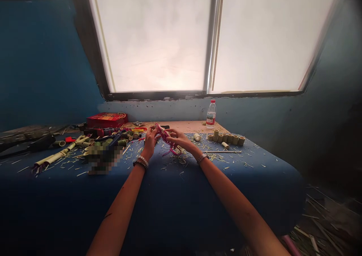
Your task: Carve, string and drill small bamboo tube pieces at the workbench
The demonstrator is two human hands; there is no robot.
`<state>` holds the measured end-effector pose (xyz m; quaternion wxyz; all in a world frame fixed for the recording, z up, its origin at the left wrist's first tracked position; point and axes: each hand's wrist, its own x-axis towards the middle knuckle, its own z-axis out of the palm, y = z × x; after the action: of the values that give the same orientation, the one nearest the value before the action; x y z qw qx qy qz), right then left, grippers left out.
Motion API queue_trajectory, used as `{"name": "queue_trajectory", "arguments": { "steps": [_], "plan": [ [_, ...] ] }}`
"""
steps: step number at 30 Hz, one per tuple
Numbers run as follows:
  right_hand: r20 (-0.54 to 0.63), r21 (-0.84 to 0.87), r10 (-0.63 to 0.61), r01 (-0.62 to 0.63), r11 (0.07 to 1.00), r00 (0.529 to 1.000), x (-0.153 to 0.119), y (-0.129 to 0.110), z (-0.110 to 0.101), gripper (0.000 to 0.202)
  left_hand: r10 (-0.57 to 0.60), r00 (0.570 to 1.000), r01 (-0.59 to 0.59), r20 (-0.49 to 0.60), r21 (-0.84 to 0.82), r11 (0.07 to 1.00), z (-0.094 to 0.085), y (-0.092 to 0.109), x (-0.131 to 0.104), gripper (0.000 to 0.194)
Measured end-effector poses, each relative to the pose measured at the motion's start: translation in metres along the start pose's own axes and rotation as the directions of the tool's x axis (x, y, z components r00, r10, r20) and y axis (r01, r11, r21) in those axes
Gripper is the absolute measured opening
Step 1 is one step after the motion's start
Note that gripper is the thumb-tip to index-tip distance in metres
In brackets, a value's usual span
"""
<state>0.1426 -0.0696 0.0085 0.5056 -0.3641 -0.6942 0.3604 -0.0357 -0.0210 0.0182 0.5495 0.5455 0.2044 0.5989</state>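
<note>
Over the middle of the blue-covered table, a tangle of magenta cord is held up between both hands. My left hand grips the cord's upper left part, fingers closed round it. From the other side, my right hand has its fingers bent and pressed on the cord. A loose loop of it hangs below, near the shavings on the cloth. Something pale shows at the top of the cord, too small to make out.
Cut bamboo pieces stand in a row on the right, near a thin stick and a water bottle. Bamboo tubes, tools and a red box crowd the left. Sticks litter the floor at lower right.
</note>
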Motion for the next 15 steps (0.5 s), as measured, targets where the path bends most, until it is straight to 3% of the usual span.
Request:
{"name": "queue_trajectory", "arguments": {
  "steps": [3,7,10,13,15],
  "plan": [
    [0.006,-0.010,0.001,-0.001,1.000,1.000,-0.001,-0.001,-0.002,0.045,-0.006,0.995,-0.005,-0.102,-0.114,0.993,-0.003,-0.001,0.004,0.032],
    [-0.126,-0.064,-0.011,0.003,0.998,0.992,0.002,0.000,-0.003,0.034,0.002,0.992,-0.016,-0.127,-0.106,0.994,-0.003,0.001,0.003,0.034],
    [-0.174,-0.078,-0.040,0.027,0.997,0.984,0.002,-0.001,-0.002,0.044,-0.013,0.999,0.013,-0.034,-0.021,1.000,0.001,0.004,-0.003,0.041],
    [-0.125,-0.062,-0.036,0.029,0.998,0.992,0.000,-0.004,0.001,0.050,-0.031,0.995,0.027,0.090,0.036,0.999,0.005,0.005,-0.008,0.047],
    [-0.105,-0.071,-0.011,0.003,0.997,0.994,0.000,-0.005,0.003,0.049,-0.031,0.993,0.024,0.118,0.062,0.998,0.006,0.004,-0.008,0.048]
  ]
}}
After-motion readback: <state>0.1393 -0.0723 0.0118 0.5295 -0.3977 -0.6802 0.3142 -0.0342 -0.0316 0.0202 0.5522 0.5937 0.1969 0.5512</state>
